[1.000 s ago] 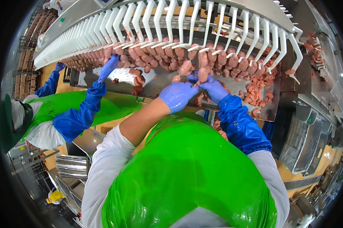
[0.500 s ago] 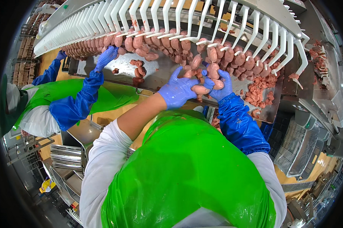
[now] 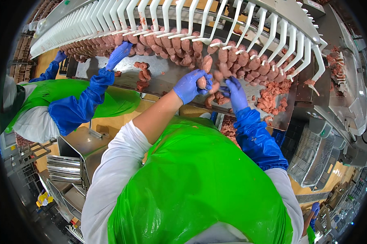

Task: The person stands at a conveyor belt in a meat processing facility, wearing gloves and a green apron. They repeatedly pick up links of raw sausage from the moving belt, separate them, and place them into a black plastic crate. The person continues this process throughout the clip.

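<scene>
Head view: since the earlier frame, right hand (image 3: 237, 95) has dropped off the links it gripped; left hand (image 3: 188, 86) has closed round a sausage (image 3: 201, 83). Right fingers beside blurred links (image 3: 218, 76); can't tell if pinching. Held sausage sits above the steel tabletop (image 3: 159, 84), just below the hanging sausages (image 3: 177, 44) and white hooks (image 3: 166, 18). Risk, my call: hard squeeze could burst the casing; a tug could pull neighbours off hooks; a loose grip could drop links onto the meat scraps (image 3: 221, 98).
</scene>
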Motion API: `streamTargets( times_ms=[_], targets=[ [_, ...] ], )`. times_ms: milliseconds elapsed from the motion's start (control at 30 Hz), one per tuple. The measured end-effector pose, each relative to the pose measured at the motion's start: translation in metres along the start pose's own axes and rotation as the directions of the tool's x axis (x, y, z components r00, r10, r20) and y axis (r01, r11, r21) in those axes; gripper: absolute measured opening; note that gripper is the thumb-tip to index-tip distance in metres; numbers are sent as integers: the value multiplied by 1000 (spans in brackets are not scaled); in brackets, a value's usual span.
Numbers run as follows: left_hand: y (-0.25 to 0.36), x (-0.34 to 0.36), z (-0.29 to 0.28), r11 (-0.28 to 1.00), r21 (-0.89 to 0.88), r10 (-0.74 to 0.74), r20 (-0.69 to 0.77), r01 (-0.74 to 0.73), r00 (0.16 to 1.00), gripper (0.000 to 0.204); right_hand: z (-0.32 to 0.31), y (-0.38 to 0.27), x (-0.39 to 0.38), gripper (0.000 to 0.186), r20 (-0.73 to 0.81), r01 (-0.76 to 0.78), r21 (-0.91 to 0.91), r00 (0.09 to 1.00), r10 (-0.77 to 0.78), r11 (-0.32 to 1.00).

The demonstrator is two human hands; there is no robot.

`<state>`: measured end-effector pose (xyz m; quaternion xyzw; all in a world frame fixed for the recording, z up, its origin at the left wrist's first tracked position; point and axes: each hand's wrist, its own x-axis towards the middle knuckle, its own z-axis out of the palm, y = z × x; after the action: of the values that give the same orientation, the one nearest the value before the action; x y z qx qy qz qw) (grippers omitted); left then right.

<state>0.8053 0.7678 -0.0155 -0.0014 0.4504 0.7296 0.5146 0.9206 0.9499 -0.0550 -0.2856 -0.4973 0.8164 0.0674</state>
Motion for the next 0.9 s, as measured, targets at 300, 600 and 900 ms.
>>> streamTargets(
  times_ms=[300, 600, 900],
  targets=[
    [34, -40, 29, 961, -274, 39, 69, -19, 997, 28, 44, -14, -14, 66, 624, 697, -626, 717, -311, 349],
    [41, -52, 13, 981, -26, 184, -157, -190, 970, 29, 41, -36, -20, 27, 412, 566, -739, 809, -419, 366],
    [42, -41, 22, 966, -1, 258, -133, -260, 957, 31, 54, -53, -45, 37, 345, 599, -405, 800, -491, 691]
  ],
)
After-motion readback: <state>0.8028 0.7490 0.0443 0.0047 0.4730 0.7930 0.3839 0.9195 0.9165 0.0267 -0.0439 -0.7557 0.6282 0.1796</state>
